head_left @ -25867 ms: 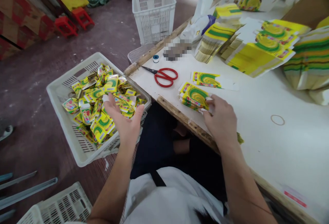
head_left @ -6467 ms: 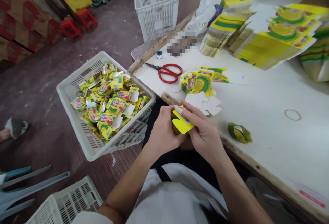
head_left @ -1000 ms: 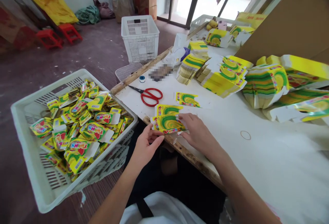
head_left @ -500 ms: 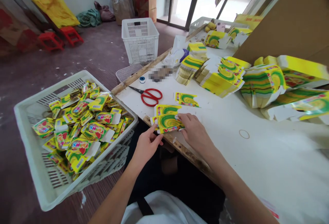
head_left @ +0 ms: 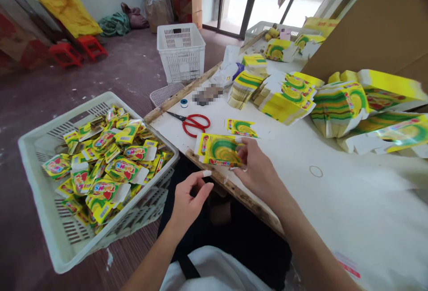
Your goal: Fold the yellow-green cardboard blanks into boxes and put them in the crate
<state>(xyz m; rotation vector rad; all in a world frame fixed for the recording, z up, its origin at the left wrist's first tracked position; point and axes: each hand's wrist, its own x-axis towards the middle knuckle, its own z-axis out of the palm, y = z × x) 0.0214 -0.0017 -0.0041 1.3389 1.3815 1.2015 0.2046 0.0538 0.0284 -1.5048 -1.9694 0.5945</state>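
Note:
A flat yellow and green printed carton [head_left: 219, 150] lies over the table's near edge, its right end gripped between the thumb and fingers of my right hand [head_left: 257, 164]. Just below and left of it, my left hand [head_left: 192, 195] is apart from the carton, thumb and index finger spread, with white wrapping on a fingertip. Whether other cartons lie under the held one, I cannot tell. Another flat carton [head_left: 241, 128] rests just beyond it. Red-handled scissors [head_left: 195, 124] lie to the left, blades pointing left.
At the left stands a white plastic crate [head_left: 33, 166] full of folded cartons. Stacks of cartons [head_left: 287, 99] line the back of the white table [head_left: 334, 211], in front of a cardboard sheet [head_left: 371, 28]. A small spool [head_left: 183, 103] and a rubber band [head_left: 316, 171] lie on the tabletop.
My left hand has let go of the carton and drawn down, its fingers apart. The carton in my right hand has moved slightly up and right.

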